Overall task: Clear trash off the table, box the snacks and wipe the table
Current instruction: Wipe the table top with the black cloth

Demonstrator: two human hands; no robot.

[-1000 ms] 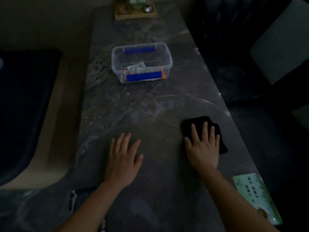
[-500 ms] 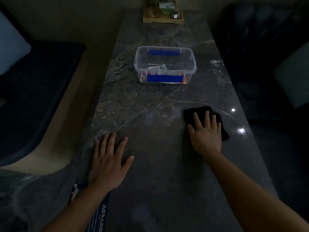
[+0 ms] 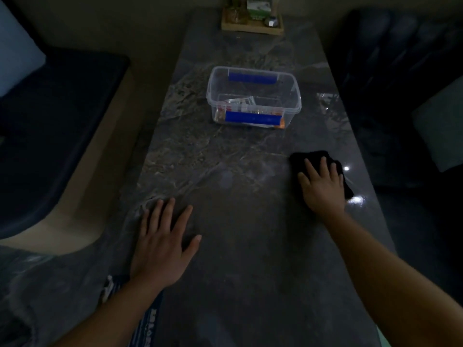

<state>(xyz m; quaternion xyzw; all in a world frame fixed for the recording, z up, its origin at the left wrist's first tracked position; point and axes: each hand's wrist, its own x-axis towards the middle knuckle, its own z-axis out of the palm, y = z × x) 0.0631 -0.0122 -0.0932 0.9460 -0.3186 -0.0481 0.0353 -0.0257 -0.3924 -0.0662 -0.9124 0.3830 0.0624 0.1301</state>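
A: Table [image 3: 238, 246] — dark marbled stone, long and narrow. Where does the cloth sit on it?

B: The black cloth [image 3: 313, 159] lies close to the table's right edge, about halfway along. The right hand [image 3: 323, 189] is pressed flat on it, fingers spread, so it only covers the cloth rather than gripping it.

A: And the other hand?

B: The left hand [image 3: 162, 244] rests palm-down on the bare stone near the left edge, fingers wide, holding nothing.

A: The snacks?

B: Several packets [image 3: 235, 102] lie inside a clear plastic box [image 3: 293, 101] with blue handles, standing in the middle of the table toward its far end. Their print is too dim and small to read.

A: Any writing at all?

B: A blue item [image 3: 147, 324] at the near edge, partly under the left forearm, carries white letters, seen upside down and not legible. A wooden tray [image 3: 250, 28] at the far edge holds a green-and-white carton [image 3: 258, 7]; its label cannot be read either.
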